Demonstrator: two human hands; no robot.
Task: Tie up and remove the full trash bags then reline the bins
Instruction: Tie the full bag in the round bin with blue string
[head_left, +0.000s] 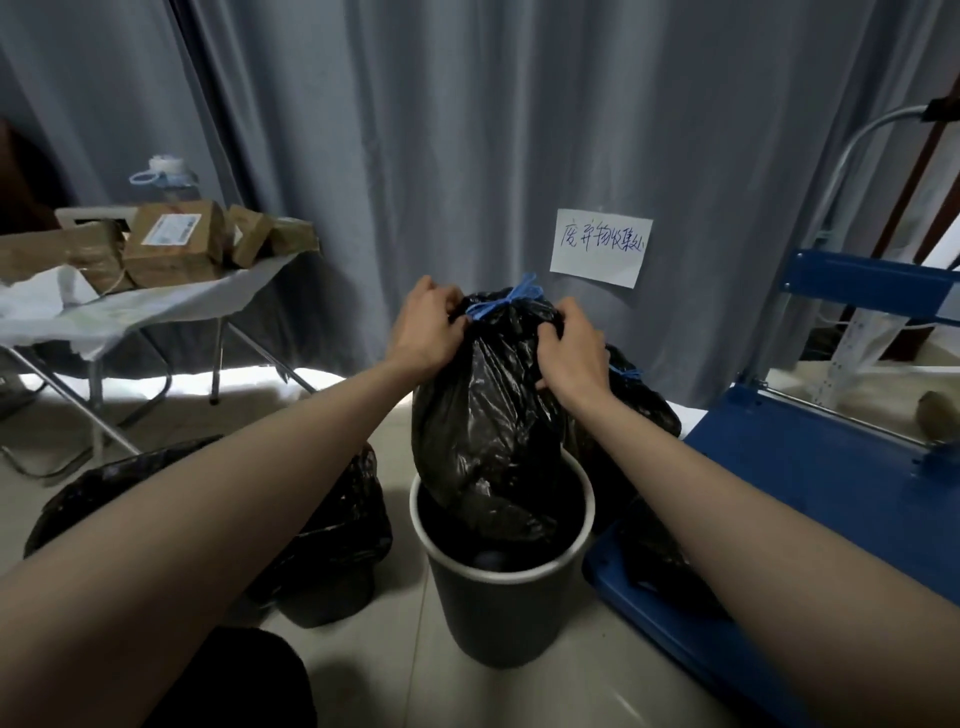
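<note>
Both hands clamp the tied black bag (488, 415) neck, left hand (427, 332) & right hand (571, 353), frame center. Bottom sits inside bin (498, 613) rim; blue cart (810, 467) crowds right, another bag (332, 519) left.

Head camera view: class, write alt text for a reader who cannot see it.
Two bare hands, left hand and right hand, grip the neck of a black trash bag tied with blue drawstring, its bottom inside a grey bin. More black bags sit beside it.

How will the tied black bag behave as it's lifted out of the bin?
Black bag probably floppy: its thin film creases under both hands' grip, left hand and right hand. Likely sags below the blue tie. The glossy film may be slippery.
</note>
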